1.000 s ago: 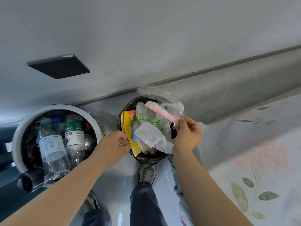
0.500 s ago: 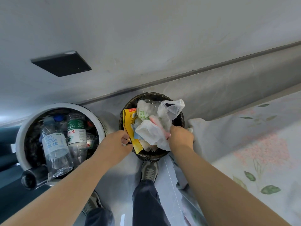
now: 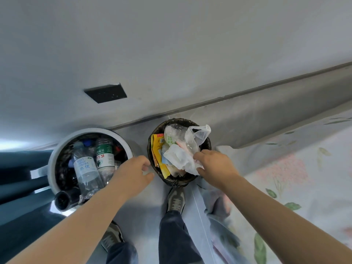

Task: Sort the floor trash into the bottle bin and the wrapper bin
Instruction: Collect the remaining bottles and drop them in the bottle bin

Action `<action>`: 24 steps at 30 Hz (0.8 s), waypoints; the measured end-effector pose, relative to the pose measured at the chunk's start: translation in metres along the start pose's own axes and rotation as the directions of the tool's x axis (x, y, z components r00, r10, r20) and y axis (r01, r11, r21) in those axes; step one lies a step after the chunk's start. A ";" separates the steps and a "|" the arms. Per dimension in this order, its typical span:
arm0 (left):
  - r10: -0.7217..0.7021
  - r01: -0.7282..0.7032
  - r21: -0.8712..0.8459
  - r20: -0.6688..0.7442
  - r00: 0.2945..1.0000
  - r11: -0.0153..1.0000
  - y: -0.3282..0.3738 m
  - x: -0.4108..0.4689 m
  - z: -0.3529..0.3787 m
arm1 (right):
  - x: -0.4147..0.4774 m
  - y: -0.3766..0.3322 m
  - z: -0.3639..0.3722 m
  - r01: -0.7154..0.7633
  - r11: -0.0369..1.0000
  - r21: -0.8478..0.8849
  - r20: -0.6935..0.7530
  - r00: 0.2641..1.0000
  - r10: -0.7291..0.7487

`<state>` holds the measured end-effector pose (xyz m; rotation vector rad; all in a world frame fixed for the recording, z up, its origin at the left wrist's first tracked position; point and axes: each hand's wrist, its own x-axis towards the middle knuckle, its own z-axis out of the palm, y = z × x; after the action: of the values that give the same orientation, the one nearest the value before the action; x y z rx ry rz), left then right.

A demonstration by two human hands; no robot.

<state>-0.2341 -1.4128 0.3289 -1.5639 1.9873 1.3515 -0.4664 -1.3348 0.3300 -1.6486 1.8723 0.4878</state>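
Head view, right hand (image 3: pixel 216 166) pinching wrappers (image 3: pixel 179 159) (in bin (image 3: pixel 157 131))

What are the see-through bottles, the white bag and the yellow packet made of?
Bottles: probably clear, glossy plastic. You can see through them, and light glints off their walls.
White bag: it looks like thin, soft plastic film, crumpled and a little see-through, though it could be tissue.
Yellow packet: shiny printed wrapper, either plastic or foil. I cannot tell which.
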 end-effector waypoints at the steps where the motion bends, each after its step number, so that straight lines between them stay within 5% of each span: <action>1: 0.009 -0.009 0.005 -0.003 1.000 1.000 0.002 -0.010 -0.007 | -0.010 -0.006 -0.010 0.006 1.000 -0.002 -0.010 1.000 -0.006; 18: 0.047 -0.046 0.012 -0.074 0.996 0.999 0.030 -0.281 -0.172 | -0.228 -0.171 -0.208 0.099 0.995 0.009 -0.196 0.976 -0.095; 24: -0.025 0.002 -0.082 -0.284 0.958 0.997 0.038 -0.369 -0.198 | -0.271 -0.206 -0.273 0.260 0.962 -0.081 -0.214 0.938 -0.271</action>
<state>-0.0650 -1.3429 0.7070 -1.9003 2.1005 1.2759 -0.2999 -1.3325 0.7336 -2.0268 1.7626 0.2462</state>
